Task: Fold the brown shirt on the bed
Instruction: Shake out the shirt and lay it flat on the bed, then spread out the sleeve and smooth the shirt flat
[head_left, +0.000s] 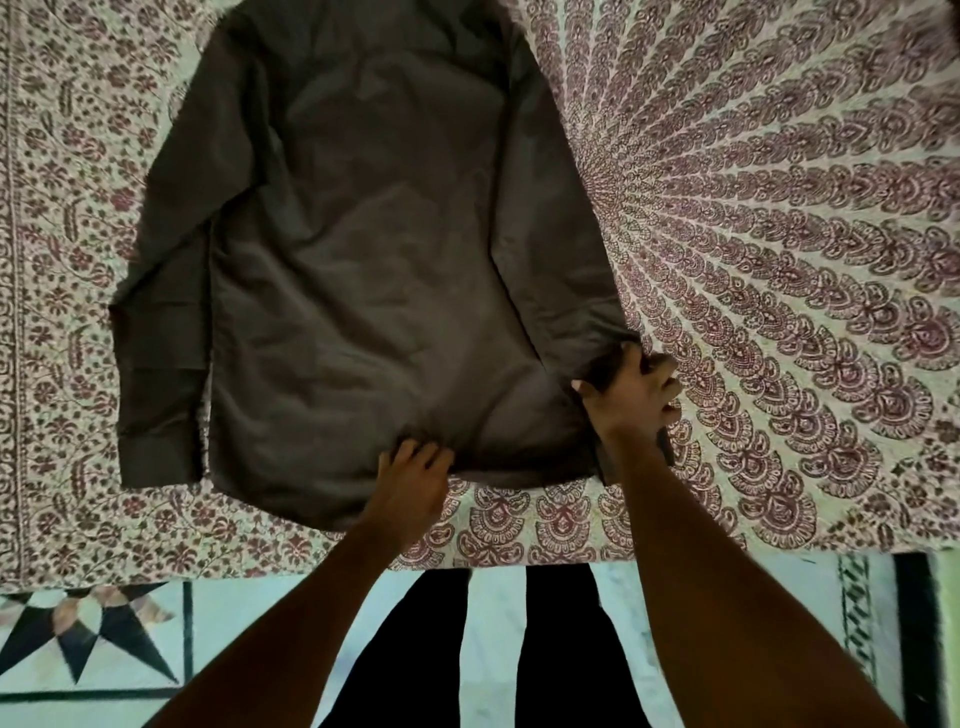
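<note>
Brown shirt (363, 249) lies spread flat, back side up, on the bed (779, 260), hem toward the near edge, collar end running off the top of frame. Bed is covered by a printed sheet (753, 197), maroon paisley fan pattern on the right, floral border on the left. Shirt's left-side sleeve (161, 312) lies straight alongside the body, cuff close to the hem line, nearer the bed's left edge. Left hand (410, 488) sits on the hem near the middle of the near edge, fingers (415, 452) curled together and pinching the fabric, cloth bunched up around them. Right hand (634, 395) is at the shirt's lower right corner, fingers (660, 374) clamped on the sleeve cuff (602, 371), fabric puckered and pulled toward the grip. A bit of dark cloth hangs under the right wrist, cannot tell whether cuff or hem. Both forearms reach in from the bottom of frame. Below the bed's near edge, a tiled floor (260, 623) with a black star pattern at left, and the person's dark trouser legs (561, 649) standing just beside the bed.
</note>
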